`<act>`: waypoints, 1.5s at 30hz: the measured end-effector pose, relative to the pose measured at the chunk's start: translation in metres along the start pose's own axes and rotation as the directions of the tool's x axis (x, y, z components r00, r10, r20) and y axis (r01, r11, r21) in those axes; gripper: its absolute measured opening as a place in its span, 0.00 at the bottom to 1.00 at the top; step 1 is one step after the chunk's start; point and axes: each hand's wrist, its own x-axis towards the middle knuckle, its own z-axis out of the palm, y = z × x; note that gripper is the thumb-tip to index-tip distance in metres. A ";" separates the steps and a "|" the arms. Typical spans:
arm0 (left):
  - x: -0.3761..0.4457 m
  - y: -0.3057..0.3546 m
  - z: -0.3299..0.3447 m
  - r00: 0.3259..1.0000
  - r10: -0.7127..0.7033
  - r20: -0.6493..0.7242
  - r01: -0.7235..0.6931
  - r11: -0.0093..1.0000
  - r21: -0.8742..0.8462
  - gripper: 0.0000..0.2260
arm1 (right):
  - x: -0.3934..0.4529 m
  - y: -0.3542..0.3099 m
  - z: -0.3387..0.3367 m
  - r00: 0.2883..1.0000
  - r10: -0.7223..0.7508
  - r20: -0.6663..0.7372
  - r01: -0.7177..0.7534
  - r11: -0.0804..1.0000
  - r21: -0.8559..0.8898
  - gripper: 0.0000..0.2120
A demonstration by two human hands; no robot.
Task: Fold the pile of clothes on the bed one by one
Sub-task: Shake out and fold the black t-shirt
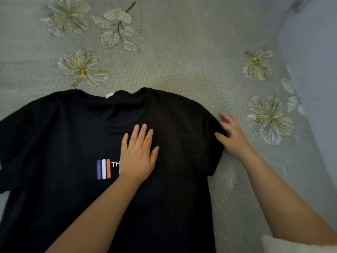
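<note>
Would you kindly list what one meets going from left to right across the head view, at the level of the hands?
Black T-shirt's left sleeve → striped logo → left hand, flat on the shirt's chest → right hand, at the shirt's right sleeve → flower print on the bedspread.

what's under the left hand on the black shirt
The left hand lies flat on the black T-shirt, covering most of its white chest lettering; only "TH" and three coloured bars show.

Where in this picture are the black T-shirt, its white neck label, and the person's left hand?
Black T-shirt (54,143): head view, chest fabric left of the logo.
White neck label (110,94): head view, its middle.
Left hand (139,152): head view, back of the hand.
</note>
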 end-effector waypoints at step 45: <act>-0.037 -0.055 -0.048 0.985 -0.145 0.095 0.143 0.989 0.031 0.21 | -0.101 -0.070 0.046 0.961 -0.153 -0.232 0.102 0.970 -0.220 0.13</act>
